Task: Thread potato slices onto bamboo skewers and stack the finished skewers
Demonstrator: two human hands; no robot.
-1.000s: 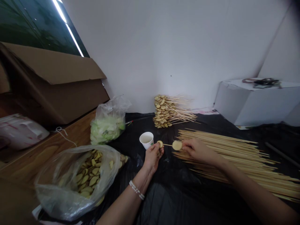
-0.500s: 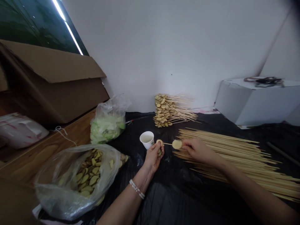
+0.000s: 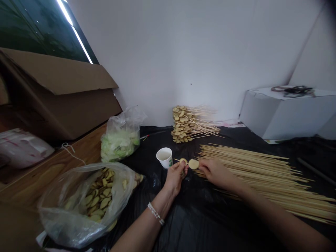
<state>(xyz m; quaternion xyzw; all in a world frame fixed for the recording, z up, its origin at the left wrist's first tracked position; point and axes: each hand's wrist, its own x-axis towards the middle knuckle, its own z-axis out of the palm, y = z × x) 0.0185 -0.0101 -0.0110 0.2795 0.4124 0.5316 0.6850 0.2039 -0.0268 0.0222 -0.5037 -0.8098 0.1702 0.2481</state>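
My left hand (image 3: 175, 177) is closed on a potato slice (image 3: 183, 161), with more slices partly hidden in its fingers. A thin bamboo skewer (image 3: 177, 160) runs through this slice, its tip showing on the left. A second, larger slice (image 3: 194, 164) sits on the same skewer between my hands. My right hand (image 3: 214, 170) pinches the skewer just right of that slice; its fingers hide the rest of the stick. Just left of my left hand stands a white paper cup (image 3: 165, 158). Loose skewers (image 3: 257, 175) lie in a wide pile under and beyond my right hand.
Skewered potato slices (image 3: 181, 124) are stacked by the wall. An open plastic bag (image 3: 60, 213) of loose slices sits at the left front, a bag of leafy greens (image 3: 119, 141) behind it. A cardboard box (image 3: 60, 101) stands far left, a white box (image 3: 294, 117) far right.
My hands have come closer together. The skewer has passed through the slice in my left hand, and its tip now sticks out on the left. My right hand moved left with the larger slice.
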